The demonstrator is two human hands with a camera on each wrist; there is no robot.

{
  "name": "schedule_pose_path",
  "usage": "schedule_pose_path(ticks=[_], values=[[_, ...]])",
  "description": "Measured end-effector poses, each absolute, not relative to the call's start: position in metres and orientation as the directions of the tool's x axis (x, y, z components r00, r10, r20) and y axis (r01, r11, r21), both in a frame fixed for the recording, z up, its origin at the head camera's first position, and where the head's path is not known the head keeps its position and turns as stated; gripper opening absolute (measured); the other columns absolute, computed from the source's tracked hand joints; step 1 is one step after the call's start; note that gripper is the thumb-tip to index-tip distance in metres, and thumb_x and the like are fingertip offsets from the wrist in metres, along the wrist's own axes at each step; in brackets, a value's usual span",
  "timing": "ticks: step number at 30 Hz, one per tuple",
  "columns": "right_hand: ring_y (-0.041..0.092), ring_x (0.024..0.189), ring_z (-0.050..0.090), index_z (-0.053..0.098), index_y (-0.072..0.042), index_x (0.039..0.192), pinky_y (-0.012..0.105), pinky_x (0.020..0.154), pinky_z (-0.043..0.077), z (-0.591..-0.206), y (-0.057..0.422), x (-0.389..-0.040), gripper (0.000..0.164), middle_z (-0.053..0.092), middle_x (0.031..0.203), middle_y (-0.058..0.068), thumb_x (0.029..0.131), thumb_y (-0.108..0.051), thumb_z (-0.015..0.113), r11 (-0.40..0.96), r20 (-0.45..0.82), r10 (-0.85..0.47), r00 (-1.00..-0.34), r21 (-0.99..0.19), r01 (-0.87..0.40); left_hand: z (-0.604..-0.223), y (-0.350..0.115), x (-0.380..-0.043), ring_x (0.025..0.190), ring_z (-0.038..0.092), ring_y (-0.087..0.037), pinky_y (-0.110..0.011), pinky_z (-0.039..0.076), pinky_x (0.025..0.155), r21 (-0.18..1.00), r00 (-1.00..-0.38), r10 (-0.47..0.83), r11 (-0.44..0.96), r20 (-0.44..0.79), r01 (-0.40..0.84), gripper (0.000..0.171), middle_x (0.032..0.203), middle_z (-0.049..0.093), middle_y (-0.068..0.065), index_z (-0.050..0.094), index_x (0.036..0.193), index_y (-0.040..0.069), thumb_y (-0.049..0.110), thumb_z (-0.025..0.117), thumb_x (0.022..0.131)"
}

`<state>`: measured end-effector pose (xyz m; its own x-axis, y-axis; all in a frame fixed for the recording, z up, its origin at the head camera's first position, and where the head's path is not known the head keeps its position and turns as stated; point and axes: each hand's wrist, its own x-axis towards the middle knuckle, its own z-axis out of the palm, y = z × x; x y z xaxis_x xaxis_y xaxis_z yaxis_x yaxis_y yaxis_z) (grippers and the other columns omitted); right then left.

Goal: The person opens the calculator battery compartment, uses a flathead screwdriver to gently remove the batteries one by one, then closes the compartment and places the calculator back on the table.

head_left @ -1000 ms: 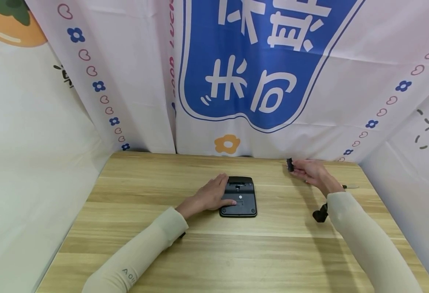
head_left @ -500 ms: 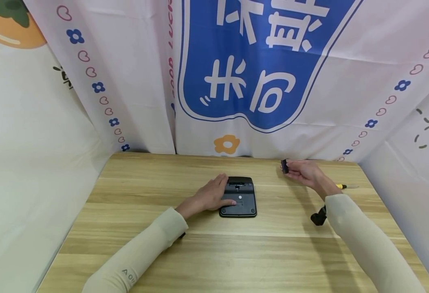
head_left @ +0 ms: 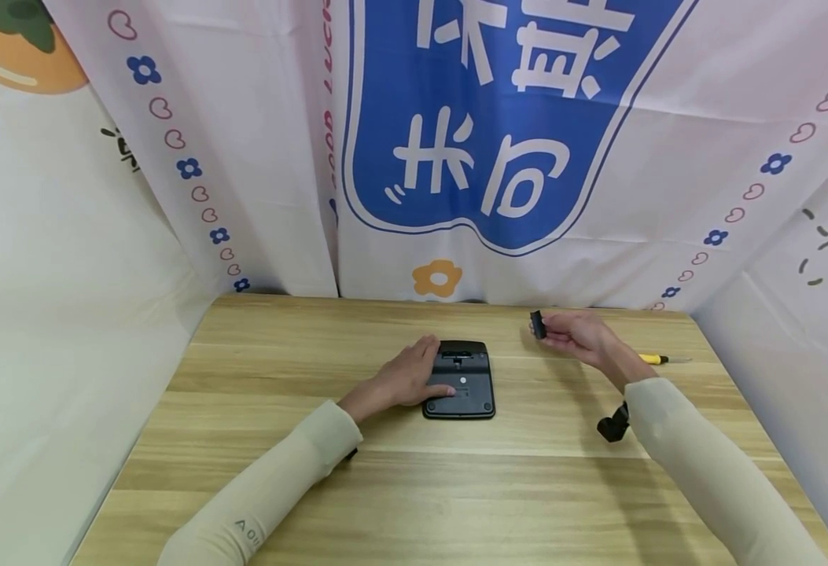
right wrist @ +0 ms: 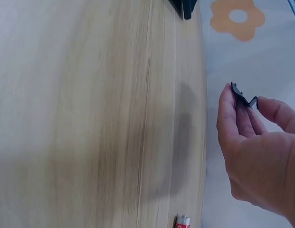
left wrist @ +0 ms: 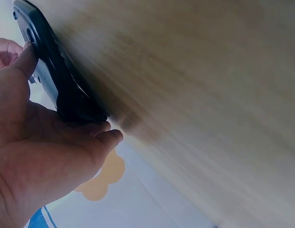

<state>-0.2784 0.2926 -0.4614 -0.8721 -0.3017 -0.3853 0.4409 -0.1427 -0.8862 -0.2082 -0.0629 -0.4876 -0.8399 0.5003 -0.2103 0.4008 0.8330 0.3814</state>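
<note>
A black calculator [head_left: 466, 401] lies face down on the wooden table, with an uncovered battery slot [head_left: 458, 355] near its far end. My left hand [head_left: 406, 376] holds its left side, thumb across the back and fingers at the far edge. In the left wrist view the fingertips touch the end of the calculator [left wrist: 73, 102]. Above the table, right of the calculator, my right hand [head_left: 583, 338] pinches a small black battery cover [head_left: 538, 325]. Seen from the right wrist, this cover [right wrist: 242, 96] is a thin bent piece with small tabs, held between thumb and fingertips.
A screwdriver [head_left: 657, 359] with a yellow and black handle lies at the table's right. The right wrist view shows the end of a battery [right wrist: 182, 222] near the far edge. A white printed curtain [head_left: 279, 196] hangs behind the table.
My right hand has moved left and slightly nearer with the battery cover, and more of the yellow screwdriver now shows. The left hand and the calculator have stayed in place.
</note>
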Motion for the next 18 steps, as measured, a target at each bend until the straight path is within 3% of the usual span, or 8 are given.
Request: schedule_pose_path(ticks=[11, 18], values=[[0.021, 0.098, 0.079, 0.075, 0.003, 0.116, 0.031, 0.09, 0.063, -0.459, 0.277, -0.272, 0.026, 0.08, 0.105, 0.014, 0.11, 0.002, 0.05, -0.119, -0.364, -0.339, -0.867, -0.898, 0.424, -0.486, -0.063, -0.207, 0.162, 0.02, -0.032, -0.047, 0.023, 0.131, 0.395, -0.84, 0.501, 0.829, -0.208, 0.397, 0.097, 0.174, 0.02, -0.02, 0.02, 0.167, -0.001, 0.057, 0.064, 0.102], [0.022, 0.102, 0.079, 0.056, 0.014, 0.142, 0.037, 0.1, 0.06, -0.454, 0.268, -0.268, 0.036, 0.08, 0.108, 0.013, 0.109, 0.001, 0.053, -0.083, -0.379, -0.334, -0.863, -0.9, 0.428, -0.486, -0.063, -0.207, 0.162, 0.02, -0.032, -0.047, 0.023, 0.131, 0.389, -0.839, 0.503, 0.829, -0.205, 0.402, 0.097, 0.174, 0.02, -0.02, 0.02, 0.167, -0.001, 0.056, 0.064, 0.103]])
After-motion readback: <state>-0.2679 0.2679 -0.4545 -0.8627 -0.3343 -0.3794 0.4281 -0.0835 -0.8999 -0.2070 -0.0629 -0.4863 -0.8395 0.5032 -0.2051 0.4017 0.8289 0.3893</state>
